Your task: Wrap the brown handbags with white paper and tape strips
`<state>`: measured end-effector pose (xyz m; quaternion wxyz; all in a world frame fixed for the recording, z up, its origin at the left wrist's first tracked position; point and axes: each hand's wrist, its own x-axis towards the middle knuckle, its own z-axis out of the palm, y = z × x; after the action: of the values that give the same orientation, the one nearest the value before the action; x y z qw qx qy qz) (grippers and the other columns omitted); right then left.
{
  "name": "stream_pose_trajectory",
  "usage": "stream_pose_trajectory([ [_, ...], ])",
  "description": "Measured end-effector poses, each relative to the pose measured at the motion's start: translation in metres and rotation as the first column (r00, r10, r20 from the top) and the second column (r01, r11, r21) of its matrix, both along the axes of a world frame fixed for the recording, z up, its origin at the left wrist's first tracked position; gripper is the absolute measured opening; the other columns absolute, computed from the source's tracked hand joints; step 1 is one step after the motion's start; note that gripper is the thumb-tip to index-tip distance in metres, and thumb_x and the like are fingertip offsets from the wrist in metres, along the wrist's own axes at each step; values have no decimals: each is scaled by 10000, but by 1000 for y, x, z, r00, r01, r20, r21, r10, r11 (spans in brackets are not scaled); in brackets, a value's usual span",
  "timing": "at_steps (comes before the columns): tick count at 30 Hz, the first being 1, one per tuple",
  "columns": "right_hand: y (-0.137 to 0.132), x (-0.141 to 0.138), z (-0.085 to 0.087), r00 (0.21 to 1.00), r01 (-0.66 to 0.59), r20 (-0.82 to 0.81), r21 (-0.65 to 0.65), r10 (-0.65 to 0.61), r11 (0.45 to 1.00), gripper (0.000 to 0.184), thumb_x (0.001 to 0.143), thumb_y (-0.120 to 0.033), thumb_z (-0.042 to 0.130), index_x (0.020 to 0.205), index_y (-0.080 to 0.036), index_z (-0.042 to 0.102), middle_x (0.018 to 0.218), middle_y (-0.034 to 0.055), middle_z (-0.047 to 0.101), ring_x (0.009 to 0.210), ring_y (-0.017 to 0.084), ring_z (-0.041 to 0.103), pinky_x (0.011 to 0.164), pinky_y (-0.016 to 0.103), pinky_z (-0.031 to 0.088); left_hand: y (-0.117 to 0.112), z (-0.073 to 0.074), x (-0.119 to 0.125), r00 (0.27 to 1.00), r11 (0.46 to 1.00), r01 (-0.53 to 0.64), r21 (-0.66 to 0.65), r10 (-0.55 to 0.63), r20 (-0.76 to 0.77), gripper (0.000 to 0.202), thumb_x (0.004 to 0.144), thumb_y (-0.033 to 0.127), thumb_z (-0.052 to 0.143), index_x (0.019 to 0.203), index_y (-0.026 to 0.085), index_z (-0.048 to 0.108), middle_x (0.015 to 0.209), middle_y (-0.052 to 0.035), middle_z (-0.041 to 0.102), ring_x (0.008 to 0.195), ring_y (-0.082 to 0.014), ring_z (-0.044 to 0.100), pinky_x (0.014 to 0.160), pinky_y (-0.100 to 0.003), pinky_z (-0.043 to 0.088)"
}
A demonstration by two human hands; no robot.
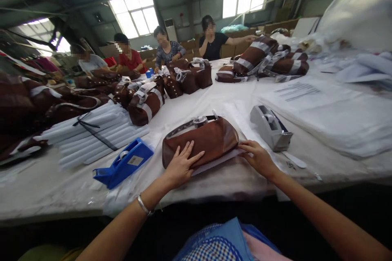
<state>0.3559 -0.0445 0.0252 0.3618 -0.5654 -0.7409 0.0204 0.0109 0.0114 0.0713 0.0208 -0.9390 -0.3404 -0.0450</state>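
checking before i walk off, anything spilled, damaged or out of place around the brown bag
Nothing clearly stands out. The bag lies under the left hand, the right hand at its end. The blue dispenser and grey dispenser sit either side. I see no spill or tear; fine scuffs would be too small to tell.

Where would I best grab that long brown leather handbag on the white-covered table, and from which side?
Probably hold the long brown leather handbag by its two short ends, one hand from the left, one from the right: it lies lengthwise from left to right, with its dark strap along the far side.
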Motion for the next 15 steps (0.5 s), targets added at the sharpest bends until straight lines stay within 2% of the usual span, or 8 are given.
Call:
stream_pose_trajectory([
  [4, 1, -13, -18, 993, 94, -73, 95, -88, 991, 278, 922, -296, 553, 1153, -226, 689, 1143, 101, 694, 1087, 286, 633, 960, 477, 546, -7, -7, 2, 1000, 997, 1, 83, -3, 20, 786, 882, 454, 679, 1545, 370, 265, 1668, -118, 60, 1510, -384, 156, 1156, -636, 238],
  [9, 1, -17, -27, 990, 120, -83, 87, -113, 989, 297, 926, -261, 526, 1196, -231, 644, 1167, 102, 673, 1112, 284, 632, 998, 480, 533, -13, -19, 3, 999, 990, -26, 137, 24, 22, 827, 867, 360, 710, 1547, 399, 243, 1668, -123, 49, 1514, -380, 137, 1169, -635, 204],
  [12, -2, -17, -16, 994, 101, -42, 88, -97, 991, 342, 943, -283, 524, 1275, -231, 585, 1194, 111, 650, 1133, 290, 626, 986, 478, 545, -14, -21, 3, 1000, 992, -28, 122, 26, 15, 873, 843, 332, 735, 1547, 418, 228, 1669, -119, 39, 1512, -389, 130, 1170, -642, 194],
  [15, -12, -21, 8, 995, 68, 61, 188, -81, 980, 406, 951, -277, 562, 1353, -243, 519, 1282, 112, 619, 1239, 288, 571, 1061, 492, 491, -14, -22, 4, 999, 992, -37, 117, 35, 21, 885, 841, 315, 738, 1546, 430, 216, 1670, -116, 50, 1512, -388, 132, 1170, -647, 183],
])
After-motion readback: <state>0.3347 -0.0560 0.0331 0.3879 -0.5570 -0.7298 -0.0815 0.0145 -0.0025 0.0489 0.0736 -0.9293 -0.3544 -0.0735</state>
